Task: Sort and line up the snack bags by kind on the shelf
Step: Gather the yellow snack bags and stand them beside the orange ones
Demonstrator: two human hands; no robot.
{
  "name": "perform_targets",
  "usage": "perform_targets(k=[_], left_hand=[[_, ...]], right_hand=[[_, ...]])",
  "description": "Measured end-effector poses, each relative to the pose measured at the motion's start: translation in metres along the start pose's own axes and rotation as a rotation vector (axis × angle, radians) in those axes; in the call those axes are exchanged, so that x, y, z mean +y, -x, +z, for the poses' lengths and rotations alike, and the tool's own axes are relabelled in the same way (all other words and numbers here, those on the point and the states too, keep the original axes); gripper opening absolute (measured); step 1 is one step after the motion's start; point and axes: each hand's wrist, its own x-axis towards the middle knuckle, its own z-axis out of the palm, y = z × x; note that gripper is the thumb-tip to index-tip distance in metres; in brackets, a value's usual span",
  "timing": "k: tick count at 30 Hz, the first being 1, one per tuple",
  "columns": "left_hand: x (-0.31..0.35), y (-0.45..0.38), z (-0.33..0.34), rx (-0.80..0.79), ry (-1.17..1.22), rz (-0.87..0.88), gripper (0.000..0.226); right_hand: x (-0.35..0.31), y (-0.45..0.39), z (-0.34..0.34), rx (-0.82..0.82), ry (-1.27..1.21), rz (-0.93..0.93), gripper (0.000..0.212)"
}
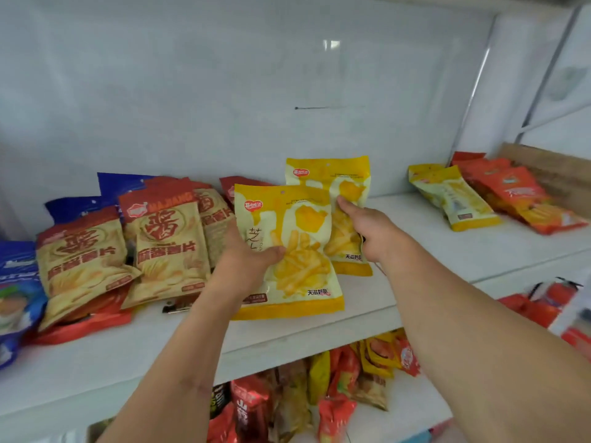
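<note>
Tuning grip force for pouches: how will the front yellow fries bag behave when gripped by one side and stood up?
The front yellow bag looks puffed, so probably light and squashy. The left hand holds it by one side without visible sag, so fairly self-supporting. Its glossy film may be slippery, and the narrow base could tip.

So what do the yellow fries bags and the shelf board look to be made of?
Front yellow fries bag, gripped by the left hand: thin printed plastic film, semi-gloss, judging by its puffed, creased surface and flat sealed edges. Shelf board: smooth white, probably painted or laminated; the core cannot be told.
</note>
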Motion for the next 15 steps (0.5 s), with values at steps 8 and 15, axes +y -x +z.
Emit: perform_targets(k=[8,15], left_hand=[[0.014,0.021,0.107,-0.059,-0.013,-0.081,0.057],[0.022,0.001,0.183,-0.203,-0.012,-0.122,0.023]], right_hand=[[0.008,-0.002,-0.117,0.083,0.001,0.002,0.037],[-0.003,-0.016,-0.199,0.2,-0.005,-0.009,0.039]])
